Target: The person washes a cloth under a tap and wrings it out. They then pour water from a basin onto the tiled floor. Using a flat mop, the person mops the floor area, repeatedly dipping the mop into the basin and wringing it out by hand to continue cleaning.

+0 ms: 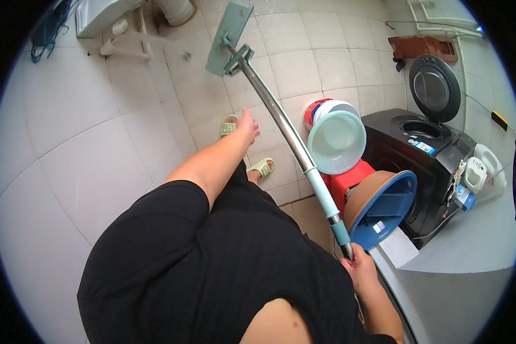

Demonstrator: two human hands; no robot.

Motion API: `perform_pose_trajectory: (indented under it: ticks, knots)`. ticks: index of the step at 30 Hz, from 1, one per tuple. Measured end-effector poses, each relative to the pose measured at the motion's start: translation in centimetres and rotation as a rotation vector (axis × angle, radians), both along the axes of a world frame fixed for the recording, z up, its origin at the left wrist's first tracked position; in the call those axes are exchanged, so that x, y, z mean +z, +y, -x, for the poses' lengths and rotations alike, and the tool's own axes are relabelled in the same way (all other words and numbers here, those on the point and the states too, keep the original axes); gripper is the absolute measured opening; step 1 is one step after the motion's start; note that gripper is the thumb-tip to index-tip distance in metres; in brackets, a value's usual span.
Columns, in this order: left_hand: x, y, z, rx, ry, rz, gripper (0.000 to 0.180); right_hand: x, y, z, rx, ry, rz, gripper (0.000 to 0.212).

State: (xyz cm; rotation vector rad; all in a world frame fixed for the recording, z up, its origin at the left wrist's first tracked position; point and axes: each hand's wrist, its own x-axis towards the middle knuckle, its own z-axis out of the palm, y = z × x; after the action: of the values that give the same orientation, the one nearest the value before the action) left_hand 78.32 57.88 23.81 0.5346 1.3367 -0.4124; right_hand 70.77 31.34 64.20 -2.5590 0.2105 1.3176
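My right hand [361, 269] is wrapped round the lower end of a flat mop [282, 119] with a silver pole and pale teal grip. The pole slants away to the upper left. At its far end the flat teal head [226, 43] is tilted up on edge, seemingly above the tiles. My left hand [247, 128] reaches forward over my slippers and holds nothing, its fingers apart. It is apart from the pole.
On the right stand a pale green basin [337, 143], a white-and-red bucket [314, 112], a red container [350, 179] and a blue-and-brown basin [406, 200]. Behind them is a black washing machine [378, 135], lid raised. White fixtures [100, 17] and tiled wall [63, 149] lie left.
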Motion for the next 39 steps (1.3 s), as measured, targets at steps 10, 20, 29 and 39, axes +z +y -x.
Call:
perform_pose_trajectory:
  ticks: [10, 20, 29, 39]
  knots:
    - [9.3, 16.5, -17.0, 0.245, -0.715, 0.089, 0.081, 6.9, -12.1, 6.7, 0.308, -0.523, 0.077, 0.020]
    - [9.4, 5.0, -19.9, 0.091, -0.271, -0.019, 0.036, 2.2, -23.9, 13.3, 0.085, -0.780, 0.830, 0.010]
    - [15.3, 1.0, -18.6, 0.074, -0.636, 0.256, 0.042, 2.1, -25.6, 19.3, -0.562, 0.157, 0.092, 0.029]
    - [12.8, 1.0, -21.4, -0.463, -0.561, -0.246, 0.042, 4.2, -28.3, 17.4, -0.378, 0.260, 0.025, 0.033]
